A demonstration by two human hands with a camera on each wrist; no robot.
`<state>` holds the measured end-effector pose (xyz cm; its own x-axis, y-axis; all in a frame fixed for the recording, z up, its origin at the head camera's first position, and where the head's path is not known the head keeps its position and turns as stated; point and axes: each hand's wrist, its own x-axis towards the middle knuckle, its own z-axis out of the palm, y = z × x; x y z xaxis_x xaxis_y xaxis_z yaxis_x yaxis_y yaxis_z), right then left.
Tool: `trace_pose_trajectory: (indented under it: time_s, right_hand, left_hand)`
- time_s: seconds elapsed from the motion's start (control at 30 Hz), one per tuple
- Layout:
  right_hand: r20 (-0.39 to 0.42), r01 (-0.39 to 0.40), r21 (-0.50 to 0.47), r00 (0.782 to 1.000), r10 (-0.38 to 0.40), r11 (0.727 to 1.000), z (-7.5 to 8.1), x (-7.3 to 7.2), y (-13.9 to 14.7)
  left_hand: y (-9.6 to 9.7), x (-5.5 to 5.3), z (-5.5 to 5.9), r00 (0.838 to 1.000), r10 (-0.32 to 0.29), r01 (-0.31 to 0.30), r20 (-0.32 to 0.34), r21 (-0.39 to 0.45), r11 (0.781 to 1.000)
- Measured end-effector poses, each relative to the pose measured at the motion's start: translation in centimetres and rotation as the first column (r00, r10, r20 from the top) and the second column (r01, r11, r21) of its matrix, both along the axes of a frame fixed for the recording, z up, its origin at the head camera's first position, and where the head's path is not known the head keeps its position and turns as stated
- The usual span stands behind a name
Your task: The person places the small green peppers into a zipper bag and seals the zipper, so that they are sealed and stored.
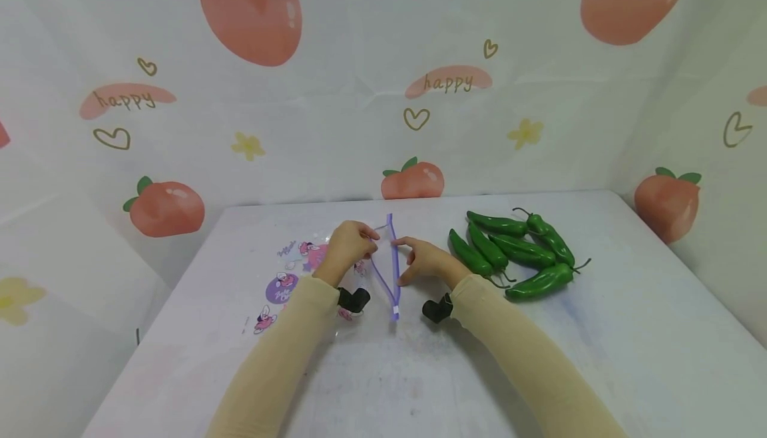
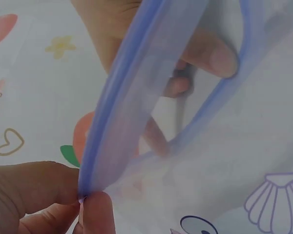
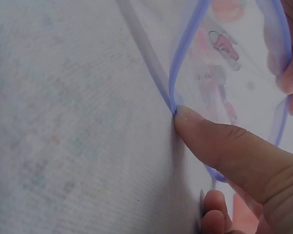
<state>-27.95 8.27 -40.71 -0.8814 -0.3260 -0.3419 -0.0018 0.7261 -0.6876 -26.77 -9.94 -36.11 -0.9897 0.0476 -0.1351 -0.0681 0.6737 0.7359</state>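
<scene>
A clear plastic zip bag [image 1: 281,287] with pink cartoon prints lies on the table, its purple zip edge [image 1: 396,271] towards the right. The mouth of the bag is spread apart. My left hand [image 1: 349,249] pinches one side of the zip edge between thumb and finger, lifting it; the left wrist view shows this pinch [image 2: 95,202] up close. On the opposite side, my right hand [image 1: 428,261] touches the zip edge with its index fingertip and thumb [image 3: 219,141] spread apart along it. Its other fingers are bent beneath the palm.
Several green peppers [image 1: 521,250] with stems lie in a group on the table, to the right of my right hand. The white table [image 1: 395,385] meets a printed cloth backdrop [image 1: 335,138] at its far edge. Black camera mounts [image 1: 353,299] sit at both wrists.
</scene>
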Motion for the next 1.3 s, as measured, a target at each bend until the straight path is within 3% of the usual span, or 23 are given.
trace_pose_trajectory:
  time_s: [0.5, 1.3]
  right_hand:
    - [0.008, 0.002, -0.001, 1.000, -0.002, 1.000, 0.3, 0.2, -0.1]
    - [0.022, 0.003, 0.021, 1.000, -0.003, 1.000, 0.2, 0.0, -0.1]
  left_hand:
    - [-0.9, 0.8, 2.2, 1.000, -0.020, 0.022, -0.022, 0.125, 0.992]
    - [-1.7, 0.6, 3.1, 0.999, -0.028, 0.031, -0.022, 0.145, 0.989]
